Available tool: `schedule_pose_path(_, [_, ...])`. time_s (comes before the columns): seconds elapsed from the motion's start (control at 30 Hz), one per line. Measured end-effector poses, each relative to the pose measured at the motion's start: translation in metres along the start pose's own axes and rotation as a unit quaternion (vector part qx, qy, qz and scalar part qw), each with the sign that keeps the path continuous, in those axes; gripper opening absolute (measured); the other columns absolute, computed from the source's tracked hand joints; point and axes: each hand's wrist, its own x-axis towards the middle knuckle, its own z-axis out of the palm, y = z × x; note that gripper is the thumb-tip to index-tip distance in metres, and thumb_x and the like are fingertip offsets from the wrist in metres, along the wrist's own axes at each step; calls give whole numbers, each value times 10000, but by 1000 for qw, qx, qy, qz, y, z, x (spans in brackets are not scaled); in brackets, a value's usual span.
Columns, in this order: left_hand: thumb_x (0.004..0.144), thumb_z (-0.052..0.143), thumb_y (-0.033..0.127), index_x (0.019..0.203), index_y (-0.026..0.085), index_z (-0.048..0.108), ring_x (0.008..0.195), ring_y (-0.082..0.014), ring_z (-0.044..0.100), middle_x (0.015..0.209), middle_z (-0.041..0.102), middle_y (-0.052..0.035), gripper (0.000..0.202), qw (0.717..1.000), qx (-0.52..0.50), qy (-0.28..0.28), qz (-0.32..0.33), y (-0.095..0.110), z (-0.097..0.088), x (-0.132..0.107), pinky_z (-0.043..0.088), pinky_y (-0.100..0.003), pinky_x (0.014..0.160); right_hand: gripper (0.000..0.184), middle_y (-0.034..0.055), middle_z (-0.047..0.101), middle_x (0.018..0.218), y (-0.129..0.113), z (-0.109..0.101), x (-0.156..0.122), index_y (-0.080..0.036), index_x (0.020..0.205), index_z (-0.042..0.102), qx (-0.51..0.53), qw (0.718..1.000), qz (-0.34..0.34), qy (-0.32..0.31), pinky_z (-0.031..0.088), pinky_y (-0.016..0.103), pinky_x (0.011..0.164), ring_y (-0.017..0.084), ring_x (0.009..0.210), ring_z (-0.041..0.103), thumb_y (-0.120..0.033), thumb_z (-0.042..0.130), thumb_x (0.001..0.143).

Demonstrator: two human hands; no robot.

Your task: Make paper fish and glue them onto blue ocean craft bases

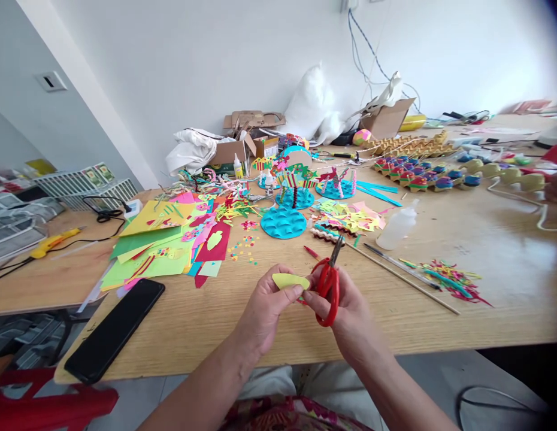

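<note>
My left hand [265, 302] pinches a small yellow paper cutout [288, 280] above the near edge of the wooden table [485, 263]. My right hand [345, 308] grips red-handled scissors [329, 281], fingers through the loops, blades pointing up and away. The scissors sit right beside the yellow piece, touching or nearly touching its right tip. Both hands are close together in front of me.
A black phone [114, 329] lies near the left front edge. Coloured paper sheets [162, 245], teal discs [283, 222], a glue bottle [397, 226], thin sticks [404, 278], paper scraps [449, 280] and painted egg trays [422, 173] cover the table. A red stool [45, 401] stands lower left.
</note>
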Motion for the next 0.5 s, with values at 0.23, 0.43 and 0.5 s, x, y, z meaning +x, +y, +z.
schedule_pose_path(0.23, [677, 627, 166, 856, 172, 516, 697, -91, 482, 753, 543, 26, 211, 996, 74, -42, -10, 7, -15, -2, 355, -209, 679, 307, -29, 505, 729, -17, -9, 16, -205, 787, 421, -71, 992, -13, -100, 427, 229, 536, 96, 595, 487, -281, 659, 608])
schedule_pose_path(0.43, [665, 651, 209, 894, 159, 541, 741, -115, 507, 796, 584, 4, 259, 988, 143, -47, -7, 16, -16, -2, 374, -217, 690, 256, -38, 514, 690, -33, -10, 26, -209, 755, 428, -150, 975, -15, -165, 425, 233, 558, 112, 636, 492, -213, 626, 593])
schedule_pose_path(0.5, [667, 646, 230, 865, 154, 551, 745, -125, 520, 774, 584, -1, 232, 988, 152, -28, 9, 15, -17, -2, 384, -224, 703, 245, -38, 514, 696, -34, -9, 28, -206, 761, 430, -148, 975, -17, -166, 423, 229, 558, 110, 640, 489, -199, 615, 601])
